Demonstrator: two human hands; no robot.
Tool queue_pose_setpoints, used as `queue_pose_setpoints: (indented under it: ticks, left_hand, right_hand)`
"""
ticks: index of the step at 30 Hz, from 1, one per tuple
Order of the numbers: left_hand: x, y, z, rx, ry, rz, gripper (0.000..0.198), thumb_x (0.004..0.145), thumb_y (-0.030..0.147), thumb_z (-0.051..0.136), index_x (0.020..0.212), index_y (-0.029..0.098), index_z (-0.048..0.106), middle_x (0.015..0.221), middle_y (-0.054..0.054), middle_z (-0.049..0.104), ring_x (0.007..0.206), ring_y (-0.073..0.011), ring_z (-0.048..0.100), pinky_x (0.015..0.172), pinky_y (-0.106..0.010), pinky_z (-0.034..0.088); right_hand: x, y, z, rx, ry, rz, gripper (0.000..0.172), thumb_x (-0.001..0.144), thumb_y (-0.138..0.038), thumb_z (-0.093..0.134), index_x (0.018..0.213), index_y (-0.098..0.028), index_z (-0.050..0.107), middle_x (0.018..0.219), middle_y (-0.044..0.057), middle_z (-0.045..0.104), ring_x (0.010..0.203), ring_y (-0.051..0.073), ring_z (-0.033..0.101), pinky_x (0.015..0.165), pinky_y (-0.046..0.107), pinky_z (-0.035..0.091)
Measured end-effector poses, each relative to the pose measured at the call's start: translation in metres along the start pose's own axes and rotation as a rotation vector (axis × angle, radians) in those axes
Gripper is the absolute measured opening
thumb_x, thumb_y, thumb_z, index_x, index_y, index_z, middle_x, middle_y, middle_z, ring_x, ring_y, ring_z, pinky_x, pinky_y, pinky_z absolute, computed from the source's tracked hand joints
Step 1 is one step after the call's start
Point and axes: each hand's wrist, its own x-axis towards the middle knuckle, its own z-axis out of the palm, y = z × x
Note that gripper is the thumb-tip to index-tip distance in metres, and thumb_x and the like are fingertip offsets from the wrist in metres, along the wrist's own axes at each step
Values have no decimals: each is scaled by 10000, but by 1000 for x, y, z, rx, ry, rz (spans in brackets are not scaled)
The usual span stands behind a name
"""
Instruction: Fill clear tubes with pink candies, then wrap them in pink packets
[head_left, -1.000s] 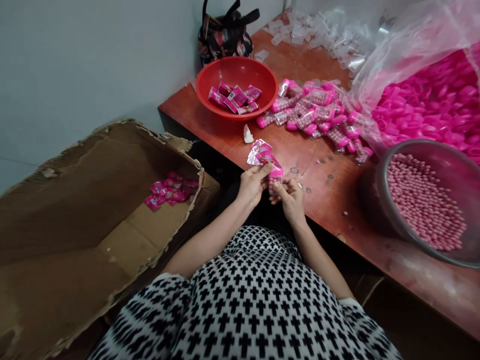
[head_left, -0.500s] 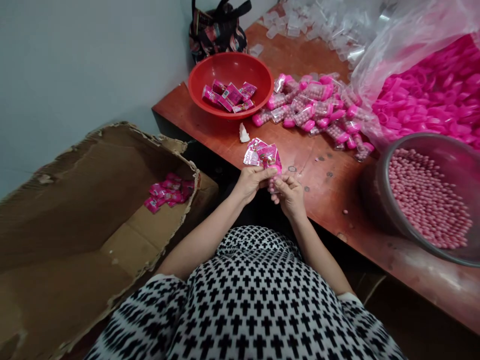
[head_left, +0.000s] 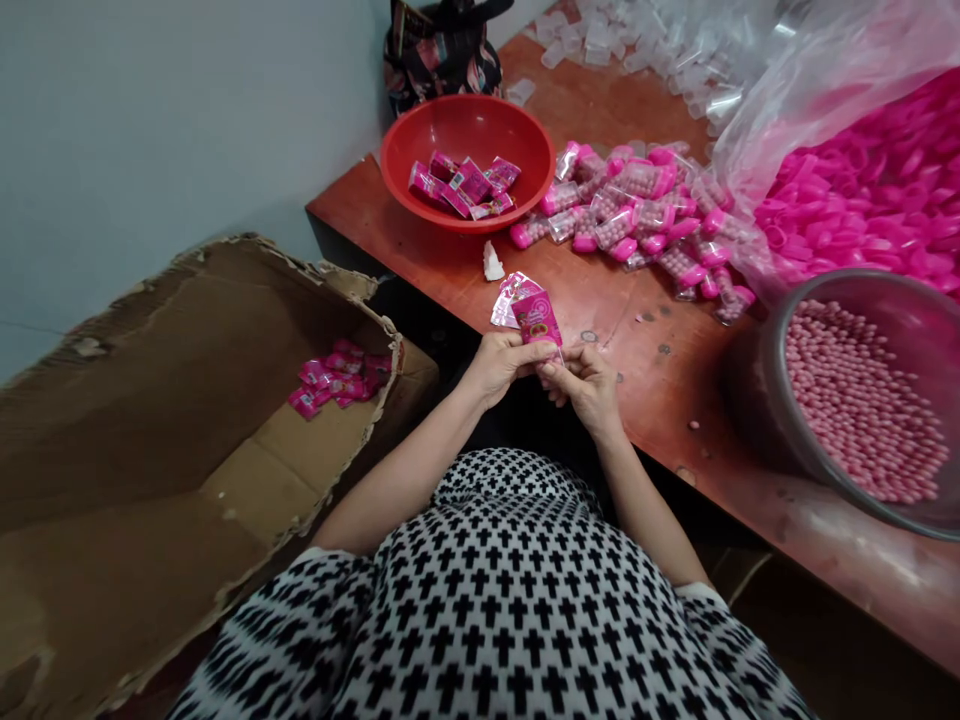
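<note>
Above the table's front edge, my left hand [head_left: 504, 366] is closed, thumb on top, on the lower left of a pink printed packet [head_left: 537, 318]. From the other side, my right hand [head_left: 585, 382] pinches the packet's lower edge with curled fingers. The bead-filled bottle seen there earlier is mostly hidden by packet and fingers. Just behind the packet lie a few more flat printed packets [head_left: 507, 300] with silvery edges. A torn white lump [head_left: 493, 262] sits beyond them.
A red bowl [head_left: 394, 185] holds several filled packets. Right of it are capped bead bottles [head_left: 637, 205], pink caps [head_left: 862, 190] in clear plastic and a grey tub [head_left: 780, 345] of pink beads [head_left: 862, 400]. At left stands an open cardboard box [head_left: 262, 470] with packets [head_left: 341, 375] inside.
The pink-capped bead bottle between my hands has gone mostly out of sight behind the packet and fingers. My right hand has closed in towards the left.
</note>
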Motion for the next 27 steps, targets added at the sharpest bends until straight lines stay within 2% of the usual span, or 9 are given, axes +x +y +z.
queue_pose_setpoints:
  ticks: [4, 7, 11, 16, 20, 22, 24, 26, 27]
  left_hand:
    - [-5, 3, -2, 26, -88, -37, 298, 561, 307, 827, 596, 62, 661, 532, -55, 616, 485, -138, 576, 525, -287, 483]
    - [-8, -2, -1, -78, 23, -4, 327, 552, 337, 833, 628, 67, 665, 565, -45, 628, 493, -121, 576, 513, -264, 478]
    - [-12, -9, 1, -214, 134, 47, 335, 515, 314, 855, 673, 75, 681, 665, -53, 674, 613, -112, 626, 643, -247, 515]
    - [-21, -15, 0, -176, 118, 3, 326, 507, 323, 857, 597, 77, 664, 555, -22, 625, 514, -95, 580, 585, -248, 516]
    - [-37, -5, -14, -128, 30, 33, 295, 589, 325, 823, 667, 73, 690, 639, -61, 673, 590, -145, 641, 643, -288, 548]
    - [-48, 7, -26, -154, 133, 152, 299, 617, 354, 806, 740, 103, 700, 770, -82, 718, 705, -182, 684, 721, -315, 560]
    - [-56, 18, -40, -223, 358, 353, 349, 681, 466, 737, 835, 155, 698, 900, -78, 733, 838, -198, 696, 811, -327, 550]
    - [-55, 23, -53, -243, 549, 498, 457, 762, 591, 593, 982, 199, 676, 964, -71, 732, 911, -193, 690, 870, -336, 532]
    - [-50, 22, -58, -205, 594, 525, 504, 787, 618, 537, 1062, 212, 653, 983, -73, 729, 925, -193, 688, 883, -349, 527]
  right_hand:
    - [2, 7, 3, 157, -11, 26, 318, 672, -355, 765, 794, -200, 516, 569, -55, 675, 374, 84, 561, 326, 155, 417]
    - [-1, 11, 8, 218, 7, 12, 333, 673, -358, 768, 855, -205, 536, 638, -51, 697, 472, 99, 628, 433, 188, 521]
    - [-8, 12, 9, 248, -19, 13, 332, 693, -328, 764, 952, -205, 598, 775, -20, 727, 630, 121, 690, 603, 252, 599]
    - [-3, 10, 13, 276, 52, 4, 311, 626, -324, 809, 772, -197, 565, 620, -52, 681, 488, 109, 644, 491, 224, 566]
    - [5, 5, 25, 195, -72, 38, 342, 623, -349, 802, 706, -193, 510, 514, -70, 626, 423, 100, 606, 416, 186, 506]
    - [7, 0, 28, 160, -150, 44, 336, 630, -366, 791, 735, -190, 525, 543, -56, 654, 427, 105, 611, 402, 184, 491]
    - [8, -5, 27, 141, -178, 36, 318, 655, -383, 767, 768, -185, 546, 593, -31, 688, 438, 108, 620, 397, 184, 484]
    - [11, -8, 21, 121, -131, 25, 299, 687, -401, 740, 755, -181, 550, 601, -22, 691, 433, 101, 616, 386, 173, 468]
    - [13, -9, 17, 105, -93, 21, 297, 699, -412, 728, 742, -180, 548, 592, -25, 683, 427, 94, 609, 382, 166, 460]
